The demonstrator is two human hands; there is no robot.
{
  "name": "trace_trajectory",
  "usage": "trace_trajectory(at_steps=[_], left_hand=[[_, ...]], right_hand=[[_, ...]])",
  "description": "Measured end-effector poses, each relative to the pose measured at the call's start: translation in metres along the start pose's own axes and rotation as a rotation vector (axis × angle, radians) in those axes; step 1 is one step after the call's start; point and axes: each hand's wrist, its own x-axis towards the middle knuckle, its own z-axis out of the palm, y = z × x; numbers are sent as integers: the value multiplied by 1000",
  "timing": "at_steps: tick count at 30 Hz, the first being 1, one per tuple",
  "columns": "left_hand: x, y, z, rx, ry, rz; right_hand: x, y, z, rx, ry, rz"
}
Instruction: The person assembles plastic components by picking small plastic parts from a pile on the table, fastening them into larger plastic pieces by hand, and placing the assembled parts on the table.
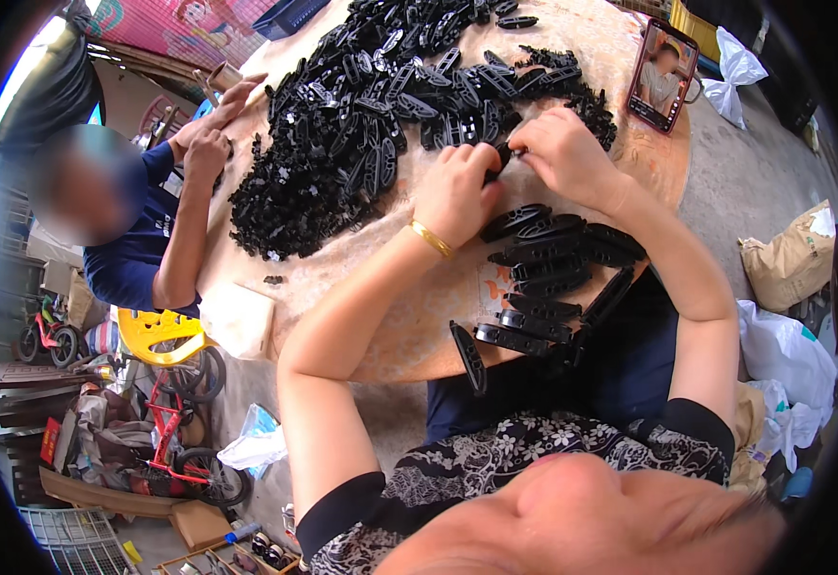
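Note:
Above the table's near half, my left hand (459,195) is closed around a long black plastic part (501,161), largely hidden by the fingers. My right hand (564,151) meets it, thumb and fingers pinched at the part's end. Whether a separate small piece sits in that pinch is too small to tell. Below my hands lie several long, oval black plastic parts (545,278) with slots, grouped near the table's edge. Beyond my hands spreads a large heap of similar black parts (419,77). A mound of tiny black pieces (285,196) borders it on the left, with more at the right.
A round table (380,350) with a patterned cover bears everything. A phone (663,75) stands at the far right. Another person's hands (210,139) work at the left edge. Nearby are a folded white cloth (237,319), a yellow chair (162,335) and a blue basket (286,17).

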Motion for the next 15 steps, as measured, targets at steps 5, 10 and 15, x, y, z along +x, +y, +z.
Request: trace_trajectory(at_steps=[5,10,15], left_hand=[[-5,-6,-5,-67,151,-77],[0,-11,-9,-777,188,-445],[-2,-7,-13,-1611,-93,-704]], right_hand=[[1,-1,-2,36,141,39],[1,-9,-4,173,316,115],[2,-21,-8,304,349,72]])
